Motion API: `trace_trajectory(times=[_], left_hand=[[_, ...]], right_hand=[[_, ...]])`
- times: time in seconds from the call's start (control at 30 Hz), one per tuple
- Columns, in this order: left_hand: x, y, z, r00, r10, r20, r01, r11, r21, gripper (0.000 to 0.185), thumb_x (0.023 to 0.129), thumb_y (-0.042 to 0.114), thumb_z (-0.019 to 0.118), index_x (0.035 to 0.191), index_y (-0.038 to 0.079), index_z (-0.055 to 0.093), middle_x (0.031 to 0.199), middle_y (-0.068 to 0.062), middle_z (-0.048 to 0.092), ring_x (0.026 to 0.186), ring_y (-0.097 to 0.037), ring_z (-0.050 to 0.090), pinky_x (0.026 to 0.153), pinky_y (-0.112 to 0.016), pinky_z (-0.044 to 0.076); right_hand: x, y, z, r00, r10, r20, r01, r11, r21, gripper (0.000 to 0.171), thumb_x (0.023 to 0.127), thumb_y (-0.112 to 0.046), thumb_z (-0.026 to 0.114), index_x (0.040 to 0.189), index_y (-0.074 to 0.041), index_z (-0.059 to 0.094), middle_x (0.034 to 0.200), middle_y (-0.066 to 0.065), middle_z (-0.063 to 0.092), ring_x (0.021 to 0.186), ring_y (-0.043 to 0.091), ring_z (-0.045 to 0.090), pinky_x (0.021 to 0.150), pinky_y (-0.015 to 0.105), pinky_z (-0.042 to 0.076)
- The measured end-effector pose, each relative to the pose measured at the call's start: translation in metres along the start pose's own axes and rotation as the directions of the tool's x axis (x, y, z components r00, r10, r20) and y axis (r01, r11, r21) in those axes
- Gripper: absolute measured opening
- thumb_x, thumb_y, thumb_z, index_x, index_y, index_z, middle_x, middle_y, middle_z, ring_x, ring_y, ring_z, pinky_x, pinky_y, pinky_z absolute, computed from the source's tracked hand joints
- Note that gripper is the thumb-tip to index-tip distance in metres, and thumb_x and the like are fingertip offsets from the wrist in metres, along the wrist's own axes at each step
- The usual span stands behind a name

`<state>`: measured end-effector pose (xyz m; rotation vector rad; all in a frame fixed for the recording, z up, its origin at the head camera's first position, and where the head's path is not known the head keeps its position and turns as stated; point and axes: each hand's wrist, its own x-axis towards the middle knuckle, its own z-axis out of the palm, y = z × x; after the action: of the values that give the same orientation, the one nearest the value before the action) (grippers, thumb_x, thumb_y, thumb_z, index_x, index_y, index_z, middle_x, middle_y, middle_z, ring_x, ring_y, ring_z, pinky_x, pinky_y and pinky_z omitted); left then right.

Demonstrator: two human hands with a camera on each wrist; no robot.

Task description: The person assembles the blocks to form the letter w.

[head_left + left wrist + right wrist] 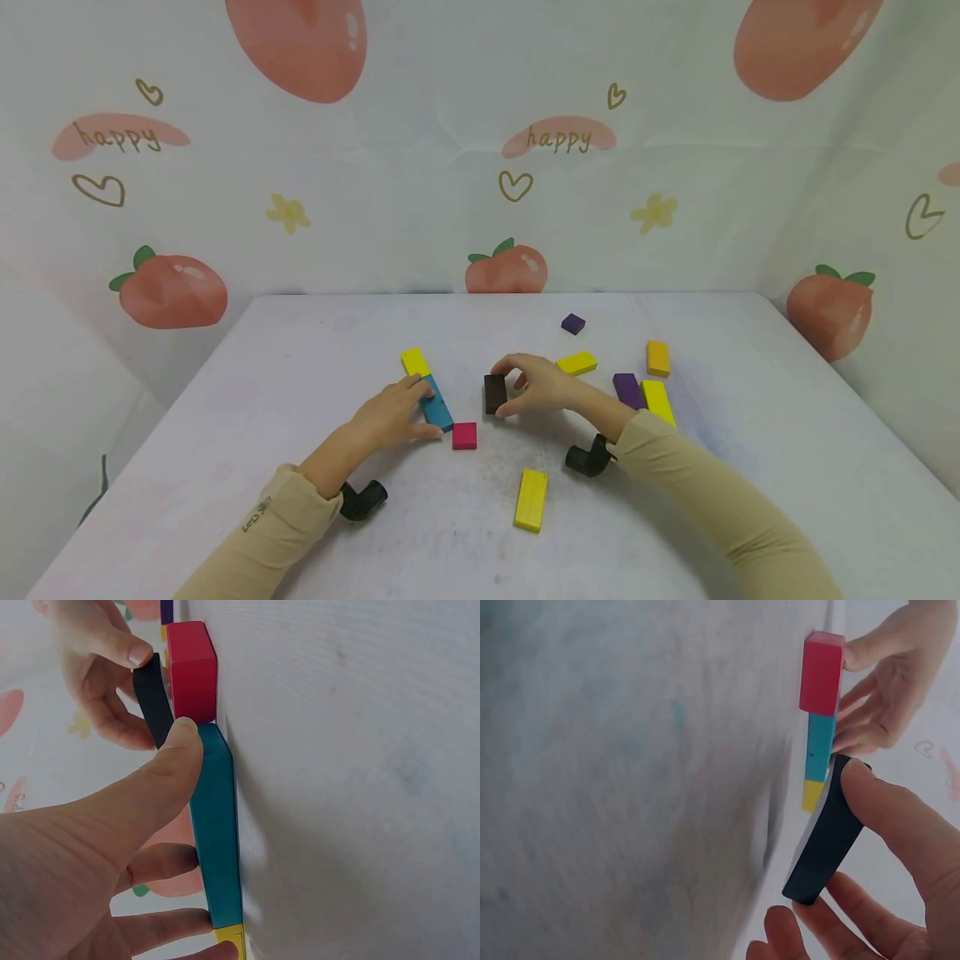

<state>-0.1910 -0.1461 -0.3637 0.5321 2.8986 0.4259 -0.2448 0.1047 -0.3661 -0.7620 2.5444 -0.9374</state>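
Dark brown block (494, 393) stands on edge on the table (750, 467), pinched between thumb and fingers of the right hand (536, 385). The left hand (392, 412) grips the teal block (436, 403); only the left wrist view shows its thumb pressing the block end beside the red block (191, 671).

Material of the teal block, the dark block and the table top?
Teal block: probably painted wood, matte even colour, crisp edges; could be plastic. Dark block, pinched by the right hand: same look, slight sheen, rounded corners. Table: pale smooth sheet or laminate with faint scuffs and stains; cannot tell which.
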Motion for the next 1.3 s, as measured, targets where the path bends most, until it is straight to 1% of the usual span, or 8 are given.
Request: trace_trajectory(times=[0.2,0.43,0.6,0.83,0.97,1.1,1.3], left_hand=[[0.0,0.0,0.0,1.0,-0.002,-0.001,0.002,1.0,-0.003,0.058,0.078,0.037,0.073,0.122,0.005,0.053,0.14,-0.024,0.042,0.119,-0.042,0.05,0.097,-0.052,0.046],[0.0,0.0,0.0,1.0,-0.003,-0.003,0.003,1.0,-0.004,0.058,0.078,0.037,0.073,0.122,0.006,0.053,0.14,-0.023,0.042,0.118,-0.042,0.051,0.096,-0.052,0.047],[0.0,0.0,0.0,1.0,-0.006,-0.004,0.006,1.0,-0.005,0.058,0.078,0.037,0.073,0.122,0.006,0.053,0.14,-0.023,0.042,0.117,-0.041,0.051,0.096,-0.052,0.047],[0.0,0.0,0.0,1.0,-0.003,0.001,0.003,1.0,-0.012,0.058,0.079,0.037,0.073,0.123,0.005,0.053,0.141,-0.023,0.041,0.118,-0.042,0.05,0.096,-0.052,0.046],[-0.001,0.0,0.0,1.0,0.006,-0.005,-0.006,1.0,-0.014,0.058,0.079,0.037,0.073,0.123,0.005,0.053,0.14,-0.023,0.042,0.117,-0.042,0.051,0.096,-0.052,0.047],[-0.001,-0.001,0.001,1.0,0.01,-0.009,-0.01,1.0,-0.015,0.057,0.079,0.037,0.073,0.122,0.005,0.053,0.14,-0.023,0.042,0.117,-0.041,0.051,0.096,-0.052,0.046],[-0.001,0.0,0.0,1.0,0.005,-0.005,-0.005,1.0,-0.02,0.058,0.079,0.037,0.073,0.123,0.005,0.053,0.141,-0.024,0.041,0.119,-0.042,0.05,0.097,-0.053,0.045]], right_hand=[[0.0,-0.001,0.004,1.0,-0.02,0.009,0.02,1.0,0.002,0.055,0.075,-0.027,0.078,0.122,-0.01,0.055,0.122,0.01,0.057,0.094,0.02,0.057,0.081,0.026,0.053],[0.0,-0.001,0.008,0.996,-0.093,-0.008,0.093,0.995,-0.029,0.053,0.075,-0.027,0.078,0.119,-0.006,0.056,0.117,0.012,0.058,0.088,0.018,0.058,0.078,0.022,0.051],[-0.001,-0.003,0.009,0.995,-0.102,-0.01,0.101,0.994,-0.035,0.052,0.075,-0.027,0.077,0.118,-0.006,0.056,0.116,0.012,0.058,0.087,0.019,0.057,0.078,0.021,0.05],[0.0,-0.004,0.01,0.998,-0.069,-0.001,0.069,0.997,-0.024,0.05,0.077,-0.028,0.076,0.118,-0.007,0.056,0.114,0.015,0.057,0.088,0.019,0.058,0.079,0.024,0.052],[0.0,-0.005,0.011,0.998,-0.057,-0.008,0.057,0.997,-0.046,0.05,0.078,-0.029,0.075,0.118,-0.006,0.055,0.113,0.016,0.057,0.088,0.018,0.057,0.079,0.025,0.052],[0.0,-0.006,0.011,0.999,-0.05,-0.009,0.049,0.996,-0.074,0.052,0.077,-0.03,0.076,0.118,-0.006,0.054,0.111,0.016,0.056,0.087,0.018,0.056,0.077,0.024,0.051],[0.0,-0.008,0.012,1.0,-0.028,0.003,0.028,0.996,-0.085,0.054,0.077,-0.031,0.076,0.119,-0.006,0.053,0.111,0.016,0.056,0.088,0.018,0.055,0.077,0.024,0.051]])
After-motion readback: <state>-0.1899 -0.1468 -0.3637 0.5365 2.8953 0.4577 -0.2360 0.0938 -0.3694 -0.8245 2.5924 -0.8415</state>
